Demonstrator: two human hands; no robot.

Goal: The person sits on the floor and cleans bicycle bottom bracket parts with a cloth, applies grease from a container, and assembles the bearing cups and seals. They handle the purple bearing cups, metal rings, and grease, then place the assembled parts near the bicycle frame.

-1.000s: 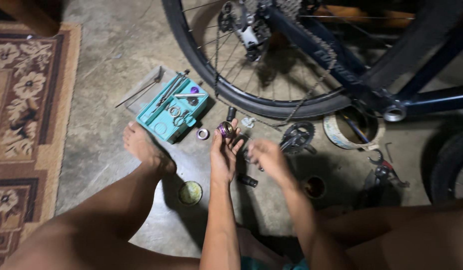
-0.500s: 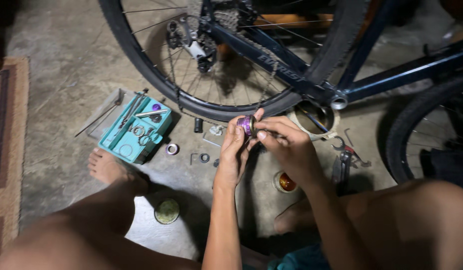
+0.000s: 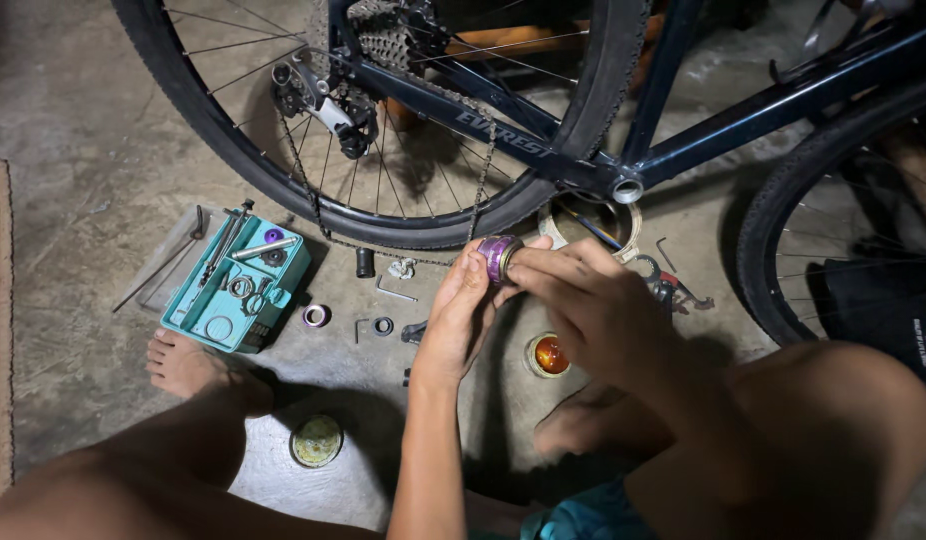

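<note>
Both of my hands meet on a small purple metal cup-shaped bicycle part (image 3: 499,256), held just below the bike's open bottom bracket shell (image 3: 627,189). My left hand (image 3: 461,318) grips the part from below and the left. My right hand (image 3: 583,300) pinches its right side with the fingertips. The dark blue bicycle frame (image 3: 763,110) and rear wheel (image 3: 283,190) stand right behind, with the loose chain (image 3: 480,190) hanging down beside the purple part.
A teal tool tray (image 3: 205,318) with small parts lies on the concrete floor at left, near my bare left foot (image 3: 188,368). Rings, hex keys and a black cylinder (image 3: 365,263) are scattered between. An open grease tin (image 3: 548,356), a round lid (image 3: 316,441) and a second wheel (image 3: 783,270) are nearby.
My view has swung right and closer to the bike. Both hands have lifted the purple part up towards the frame's bottom bracket, and the right hand now covers more of it.
</note>
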